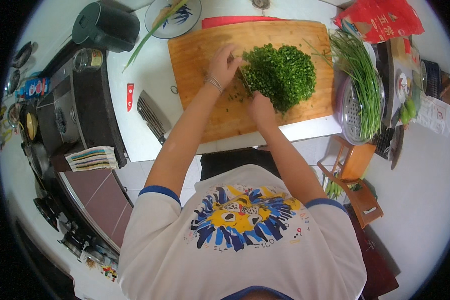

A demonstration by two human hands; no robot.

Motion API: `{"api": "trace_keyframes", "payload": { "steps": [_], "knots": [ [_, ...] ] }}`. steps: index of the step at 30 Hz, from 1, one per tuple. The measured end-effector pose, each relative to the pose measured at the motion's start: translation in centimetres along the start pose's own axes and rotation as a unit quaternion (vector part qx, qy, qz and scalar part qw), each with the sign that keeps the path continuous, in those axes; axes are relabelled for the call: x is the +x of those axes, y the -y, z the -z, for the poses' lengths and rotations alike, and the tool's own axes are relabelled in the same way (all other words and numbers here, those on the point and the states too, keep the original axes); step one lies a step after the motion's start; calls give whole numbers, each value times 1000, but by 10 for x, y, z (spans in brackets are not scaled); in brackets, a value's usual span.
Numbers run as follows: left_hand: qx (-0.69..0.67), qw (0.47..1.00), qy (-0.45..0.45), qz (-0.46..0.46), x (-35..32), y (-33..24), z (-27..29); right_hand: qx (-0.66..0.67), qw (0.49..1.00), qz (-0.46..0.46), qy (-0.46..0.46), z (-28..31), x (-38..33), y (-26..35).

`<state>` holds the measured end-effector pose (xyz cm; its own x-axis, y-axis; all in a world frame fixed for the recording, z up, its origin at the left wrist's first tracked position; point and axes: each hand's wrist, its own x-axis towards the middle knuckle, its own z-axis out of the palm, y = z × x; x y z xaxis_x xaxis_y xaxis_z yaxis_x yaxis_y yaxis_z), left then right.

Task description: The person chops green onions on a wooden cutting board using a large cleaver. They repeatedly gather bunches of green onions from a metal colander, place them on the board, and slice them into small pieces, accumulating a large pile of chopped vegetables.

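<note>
Near the upper centre of the frame, both hands are at a thin-looking knife (245, 81) lying along the left edge of a heap of chopped greens (280, 75) on a wooden board (195, 52). The right hand (262, 108) is closed on the knife's lower end, fingers folded together. The left hand (224, 65) has its fingers bent at the knife's upper end, touching it; whether they clamp it or only rest there, I cannot tell.

As for writing, the red bag (380, 20) at the upper right carries large pale characters, and a crumpled white sheet (433, 114) at the right edge has print too small to read. A glass jar (88, 60) at the upper left wears a pale label; the blue packet (35, 88) at the far left shows white lettering. Small scribbled marks surround the lion-like print on the shirt (245, 217)
</note>
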<state>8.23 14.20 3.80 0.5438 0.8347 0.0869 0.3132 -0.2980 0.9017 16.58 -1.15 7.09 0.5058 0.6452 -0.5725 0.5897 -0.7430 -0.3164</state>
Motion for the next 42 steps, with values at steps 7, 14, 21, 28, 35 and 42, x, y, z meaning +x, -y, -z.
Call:
{"api": "trace_keyframes", "payload": {
  "steps": [7, 14, 21, 28, 35, 42],
  "knots": [
    [-2, 1000, 0, 1, 0, -2, -7, 4, 1000, 15, 6, 7, -1, 0],
    [-50, 998, -30, 40, -9, -13, 7, 5, 1000, 23, -6, 16, 4, 2],
    [20, 994, -38, 97, -58, 0, 15, 149, 981, 88, -83, 29, -26, -27],
    [45, 991, 14, 129, -98, -18, 2, 92, 979, 96, -153, 47, -39, -70],
    [30, 994, 9, 103, -105, -44, -22, 94, 955, 120, -253, 69, -44, -123],
    [26, 994, 18, 109, -107, -67, -53, 146, 950, 64, -268, 82, -34, -184]
  ]
}}
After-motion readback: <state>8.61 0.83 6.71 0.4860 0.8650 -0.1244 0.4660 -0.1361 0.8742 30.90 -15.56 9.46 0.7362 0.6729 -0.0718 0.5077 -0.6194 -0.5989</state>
